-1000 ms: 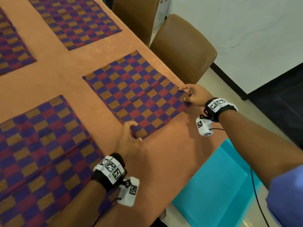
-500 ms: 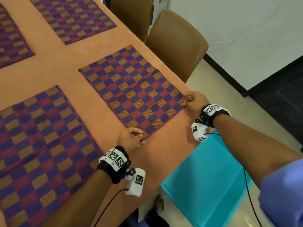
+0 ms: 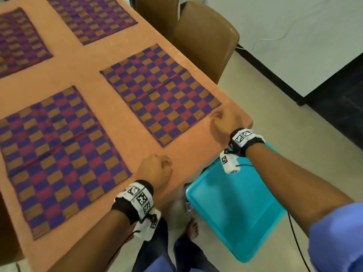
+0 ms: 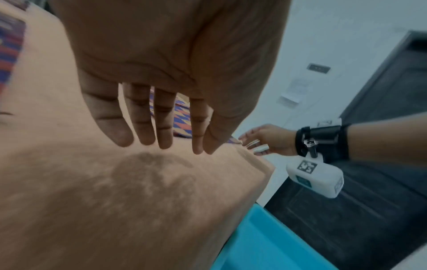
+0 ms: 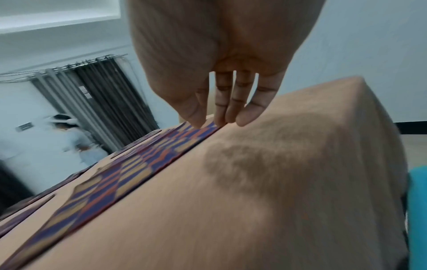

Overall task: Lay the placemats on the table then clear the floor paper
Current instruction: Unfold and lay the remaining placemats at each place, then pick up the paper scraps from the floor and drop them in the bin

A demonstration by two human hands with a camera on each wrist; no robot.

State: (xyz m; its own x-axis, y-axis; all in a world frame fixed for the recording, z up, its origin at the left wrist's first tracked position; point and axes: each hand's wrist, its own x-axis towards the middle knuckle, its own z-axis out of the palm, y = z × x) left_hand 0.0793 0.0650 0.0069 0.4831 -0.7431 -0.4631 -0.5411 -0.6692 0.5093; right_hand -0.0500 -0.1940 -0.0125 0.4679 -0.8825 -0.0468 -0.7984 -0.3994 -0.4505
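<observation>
Orange cloth covers the tabletop [image 3: 110, 61], the biggest thing here. Four checked placemats lie flat on it. The near left placemat [image 3: 59, 154] is the largest in view; its left side is cut off. The near right placemat [image 3: 161, 93] lies whole. Two far placemats [image 3: 92, 16] are cut off at the top. The teal floor paper [image 3: 233, 216] lies on the floor by the near right table corner, partly hidden under the tabletop and an arm. A brown chair [image 3: 204, 38] stands on the far right. The left hand [image 3: 155, 169] hangs over bare cloth, its grip loose and holding nothing. The right hand [image 3: 224, 122] hangs by the near right placemat's corner, fingers [image 5: 249, 109] loose, holding nothing. The wristbands carry black-and-white square codes, no readable words.
</observation>
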